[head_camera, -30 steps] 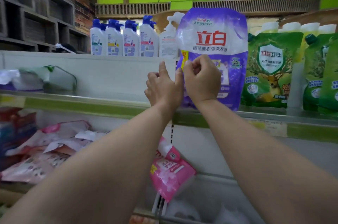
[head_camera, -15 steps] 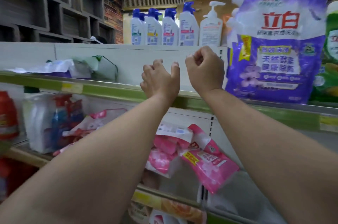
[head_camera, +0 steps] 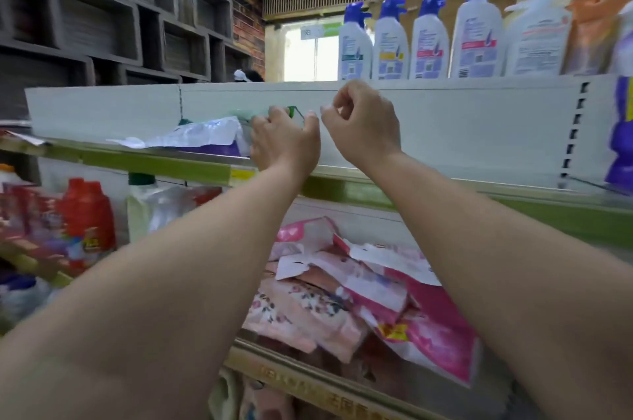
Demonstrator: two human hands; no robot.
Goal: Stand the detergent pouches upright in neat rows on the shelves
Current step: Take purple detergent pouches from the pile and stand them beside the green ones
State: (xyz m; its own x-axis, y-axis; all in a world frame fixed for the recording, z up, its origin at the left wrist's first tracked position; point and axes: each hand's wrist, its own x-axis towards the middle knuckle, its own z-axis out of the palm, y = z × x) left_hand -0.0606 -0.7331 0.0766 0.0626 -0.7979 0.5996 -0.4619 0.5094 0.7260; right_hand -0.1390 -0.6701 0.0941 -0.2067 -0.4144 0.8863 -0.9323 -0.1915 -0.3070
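Note:
A purple detergent pouch [head_camera: 620, 132] stands upright at the far right of the upper shelf [head_camera: 171, 162], partly cut off by the frame. At the left of the same shelf a white and purple pouch [head_camera: 205, 137] lies flat, with a pale green pouch [head_camera: 241, 113] behind it. My left hand [head_camera: 284, 142] is at the right end of these lying pouches, fingers apart and holding nothing. My right hand [head_camera: 359, 121] hovers beside it in front of the shelf's white back panel, fingers curled in and empty. Pink pouches [head_camera: 342, 282] lie in a heap on the shelf below.
White pump bottles with blue caps [head_camera: 428, 39] line the top ledge, with an orange pouch [head_camera: 596, 29] to their right. Red bottles [head_camera: 85, 214] and a white bottle with a green cap [head_camera: 147, 207] stand on the lower shelf at the left.
Both hands have left the upright purple pouch and moved left along the upper shelf to the lying pouches. The view has swung left with them.

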